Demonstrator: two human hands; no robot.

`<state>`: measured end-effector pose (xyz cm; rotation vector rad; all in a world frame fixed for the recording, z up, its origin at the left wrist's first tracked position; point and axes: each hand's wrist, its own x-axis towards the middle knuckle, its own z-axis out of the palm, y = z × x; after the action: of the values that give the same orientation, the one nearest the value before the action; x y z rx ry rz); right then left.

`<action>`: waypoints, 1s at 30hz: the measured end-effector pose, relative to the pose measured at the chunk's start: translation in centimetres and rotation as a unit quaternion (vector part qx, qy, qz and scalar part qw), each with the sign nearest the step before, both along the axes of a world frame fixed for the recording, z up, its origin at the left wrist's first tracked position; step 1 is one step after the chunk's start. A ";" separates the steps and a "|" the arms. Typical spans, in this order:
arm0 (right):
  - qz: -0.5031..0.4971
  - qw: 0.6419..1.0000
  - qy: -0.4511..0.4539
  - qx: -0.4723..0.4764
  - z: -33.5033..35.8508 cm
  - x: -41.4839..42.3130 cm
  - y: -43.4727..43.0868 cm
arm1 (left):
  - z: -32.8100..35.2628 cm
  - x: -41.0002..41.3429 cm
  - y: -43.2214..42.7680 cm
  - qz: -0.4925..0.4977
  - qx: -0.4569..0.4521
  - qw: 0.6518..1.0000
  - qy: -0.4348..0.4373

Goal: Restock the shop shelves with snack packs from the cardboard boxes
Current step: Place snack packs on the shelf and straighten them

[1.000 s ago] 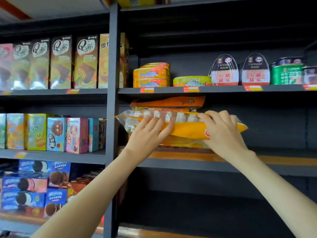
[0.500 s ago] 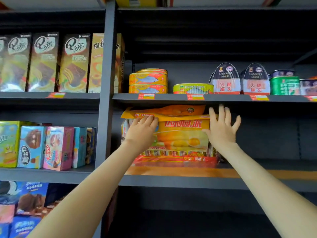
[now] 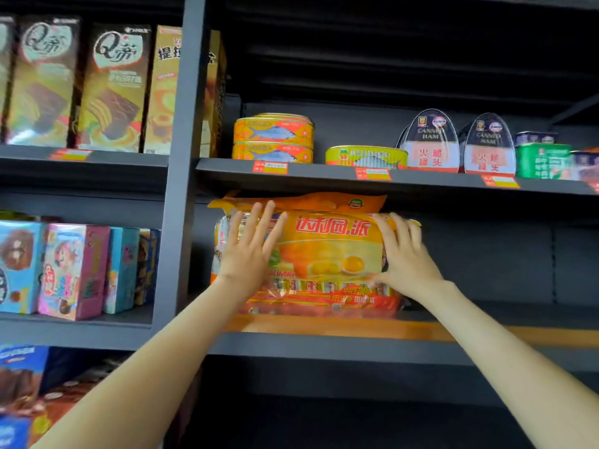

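The snack pack (image 3: 327, 254) stands at the shelf's (image 3: 324, 328) left end, both hands (image 3: 249, 254) (image 3: 405, 260) pressed flat, bare shelf rightward.

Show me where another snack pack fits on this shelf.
Free: the shelf board right of the orange snack pack, beneath the cans. Crowded: the left end, where the left hand and right hand press that pack beside the upright post.

Hidden, cropped and blurred on the shelves

The left hand (image 3: 248, 254) covers the snack pack (image 3: 327, 254) on its left part; a second pack (image 3: 301, 200) behind shows only its top. Boxes (image 3: 19, 264) at the left edge are cut off; price tags (image 3: 270, 167) are unreadable.
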<state>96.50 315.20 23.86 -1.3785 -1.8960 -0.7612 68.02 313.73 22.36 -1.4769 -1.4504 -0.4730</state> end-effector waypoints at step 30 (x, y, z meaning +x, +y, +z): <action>-0.009 0.965 -0.264 -0.005 -1.3 -0.7 -0.3 | -0.5 -0.7 -2.2 -0.075 -0.218 0.961 -0.150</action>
<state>95.82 314.86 22.60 -1.2829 -2.2863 -1.2241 67.35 311.50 21.90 -1.9405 -1.7680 -0.5080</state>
